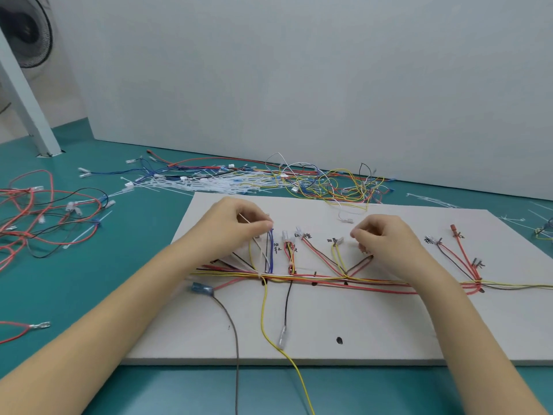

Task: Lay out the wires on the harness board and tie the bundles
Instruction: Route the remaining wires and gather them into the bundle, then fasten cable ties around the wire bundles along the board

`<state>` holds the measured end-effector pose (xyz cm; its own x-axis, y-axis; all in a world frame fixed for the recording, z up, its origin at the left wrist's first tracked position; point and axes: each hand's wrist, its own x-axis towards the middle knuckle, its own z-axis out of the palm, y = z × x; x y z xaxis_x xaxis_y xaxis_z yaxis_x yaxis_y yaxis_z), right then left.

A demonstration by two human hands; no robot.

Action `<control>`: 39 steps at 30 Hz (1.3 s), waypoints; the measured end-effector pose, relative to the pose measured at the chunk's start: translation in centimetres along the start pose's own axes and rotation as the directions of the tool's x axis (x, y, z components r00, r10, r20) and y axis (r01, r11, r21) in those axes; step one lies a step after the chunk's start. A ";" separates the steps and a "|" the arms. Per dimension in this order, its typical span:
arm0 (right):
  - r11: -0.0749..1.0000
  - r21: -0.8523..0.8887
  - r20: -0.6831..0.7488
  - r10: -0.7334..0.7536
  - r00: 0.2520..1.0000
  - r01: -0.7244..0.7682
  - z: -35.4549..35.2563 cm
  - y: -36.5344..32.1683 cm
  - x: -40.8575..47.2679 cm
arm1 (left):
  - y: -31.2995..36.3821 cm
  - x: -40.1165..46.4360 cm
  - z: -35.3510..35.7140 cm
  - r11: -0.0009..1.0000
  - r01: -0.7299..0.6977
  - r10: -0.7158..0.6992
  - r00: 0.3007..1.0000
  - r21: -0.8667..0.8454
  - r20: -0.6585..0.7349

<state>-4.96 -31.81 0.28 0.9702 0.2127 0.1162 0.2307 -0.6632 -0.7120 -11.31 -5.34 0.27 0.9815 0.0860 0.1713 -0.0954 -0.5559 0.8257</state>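
— Where is the wire bundle [329, 280] laid?
— Across the middle of the harness board [374, 324], with branches fanned toward its far edge.
— And the hands?
— A thin white cable tie [254, 224] is pinched by the left hand [236, 226] above a blue wire [271, 250]. The right hand [386, 241] is curled; what is held cannot be told.
— Beyond?
— Loose wires [314, 181] are heaped along the board's far edge on the green surface [134, 280].

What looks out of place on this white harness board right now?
Two leads leave the white harness board: a long yellow wire and a grey wire with a blue terminal both run over its near edge onto the teal floor, instead of following the main wire bundle.
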 end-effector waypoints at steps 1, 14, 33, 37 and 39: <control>0.999 -0.042 -0.007 -0.010 1.000 0.009 0.3 0.0 0.1 | -0.3 0.2 -0.6 0.998 -0.005 0.007 0.999 0.066 -0.036; 0.950 -0.313 -0.035 -0.013 0.999 0.001 1.6 0.4 0.0 | -8.8 5.6 -6.1 0.811 0.310 -0.207 0.945 0.496 -0.252; 0.941 -0.339 -0.131 -0.023 0.991 -0.023 2.5 0.5 -0.1 | -12.0 9.5 -9.5 0.894 0.265 -0.127 0.924 0.362 -0.361; 0.944 -0.328 -0.134 -0.016 0.991 -0.029 2.5 0.6 -0.1 | -12.5 9.5 -9.2 0.904 0.261 -0.093 0.894 0.340 -0.437; 0.944 -0.328 -0.131 -0.010 0.991 -0.034 2.5 0.6 0.0 | -12.2 9.4 -9.3 0.907 0.255 -0.065 0.871 0.334 -0.487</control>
<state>-5.04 -30.42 -1.86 0.9693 0.1230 0.2130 0.2089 -0.8688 -0.4490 -2.49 9.94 -3.20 0.7800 0.5137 0.3572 0.2191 -0.7590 0.6131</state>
